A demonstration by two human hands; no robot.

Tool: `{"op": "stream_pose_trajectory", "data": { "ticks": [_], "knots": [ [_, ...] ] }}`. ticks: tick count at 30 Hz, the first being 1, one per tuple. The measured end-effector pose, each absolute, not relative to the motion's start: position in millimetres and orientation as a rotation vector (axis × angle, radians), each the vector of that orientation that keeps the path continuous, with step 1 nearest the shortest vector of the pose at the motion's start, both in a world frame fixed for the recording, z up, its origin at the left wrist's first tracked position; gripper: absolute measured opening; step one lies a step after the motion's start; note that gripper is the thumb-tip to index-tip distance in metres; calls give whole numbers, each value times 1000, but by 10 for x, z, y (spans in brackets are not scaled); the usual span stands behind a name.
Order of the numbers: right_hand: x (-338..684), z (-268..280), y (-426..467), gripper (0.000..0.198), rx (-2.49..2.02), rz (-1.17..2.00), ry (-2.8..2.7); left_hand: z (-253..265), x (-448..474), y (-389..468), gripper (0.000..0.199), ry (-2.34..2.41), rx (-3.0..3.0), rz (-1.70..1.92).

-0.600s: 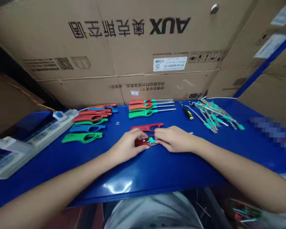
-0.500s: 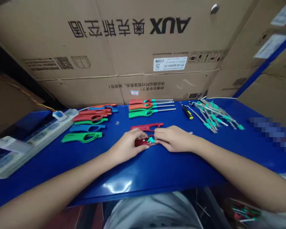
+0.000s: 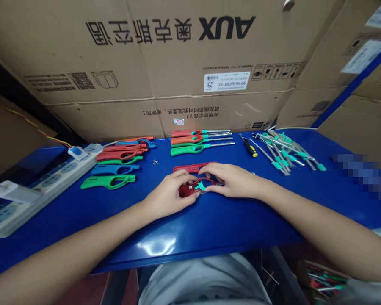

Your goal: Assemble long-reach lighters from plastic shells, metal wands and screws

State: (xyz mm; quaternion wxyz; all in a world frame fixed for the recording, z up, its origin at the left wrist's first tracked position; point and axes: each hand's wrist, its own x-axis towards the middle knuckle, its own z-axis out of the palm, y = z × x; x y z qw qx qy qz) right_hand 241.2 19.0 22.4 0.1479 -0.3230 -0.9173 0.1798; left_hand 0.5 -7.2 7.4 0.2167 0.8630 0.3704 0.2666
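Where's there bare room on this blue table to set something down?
Bare tabletop shows between the left hand, right hand and near edge, and between the left forearm and power strip. It's crowded around the held red shell and along the far side: handles, screwdriver, metal tubes.

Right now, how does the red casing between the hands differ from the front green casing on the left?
The left hand holds the red casing; the green casing lies untouched. The red casing carries a teal piece; the green casing shows none. Both have a looped opening.
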Motion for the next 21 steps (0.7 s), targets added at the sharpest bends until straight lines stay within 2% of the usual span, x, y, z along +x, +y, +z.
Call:
{"op": "stream_pose_trajectory", "data": {
  "ticks": [3,6,21],
  "knots": [
    [2401,206,190,32,-892,516,-2684,50,23,-80,16,1023,2352,776],
    [2396,194,186,27,-856,483,-2710,32,32,-85,15,1006,2340,774],
    [2396,190,181,22,-805,459,-2753,32,52,-96,11,968,2340,824]
  ]
}}
